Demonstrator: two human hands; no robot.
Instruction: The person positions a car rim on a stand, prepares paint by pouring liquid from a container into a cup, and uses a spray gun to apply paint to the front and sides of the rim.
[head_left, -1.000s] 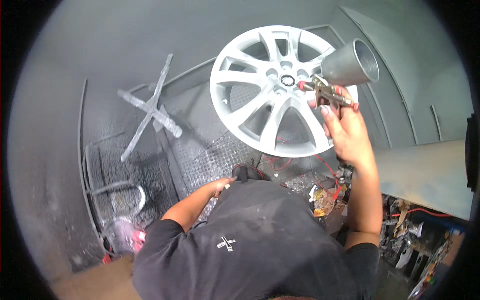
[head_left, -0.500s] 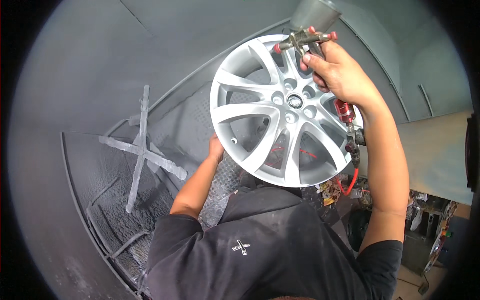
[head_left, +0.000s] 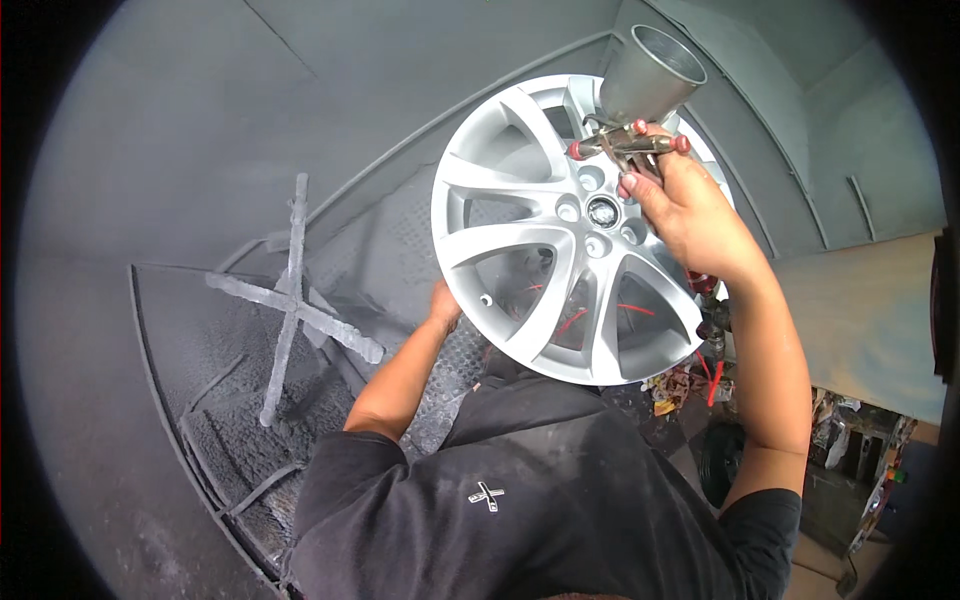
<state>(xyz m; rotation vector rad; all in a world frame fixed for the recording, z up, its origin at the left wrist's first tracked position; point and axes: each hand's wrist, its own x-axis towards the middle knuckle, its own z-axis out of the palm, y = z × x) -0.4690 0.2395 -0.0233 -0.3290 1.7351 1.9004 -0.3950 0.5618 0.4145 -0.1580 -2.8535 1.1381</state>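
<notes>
Right hand (head_left: 695, 215) was curled closed round the grip of a spray gun (head_left: 630, 148), whose metal cup (head_left: 650, 80) stood on top and whose nozzle pointed left across the upper spokes of the silver wheel (head_left: 560, 236). Left hand (head_left: 445, 305) was at that wheel's left edge, partly hidden by the rim, so how far its fingers were closed or whether they held on could not be told; the wheel was just beyond the dark shirt (head_left: 600, 480), right of a grey cross-shaped stand (head_left: 293, 305)
</notes>
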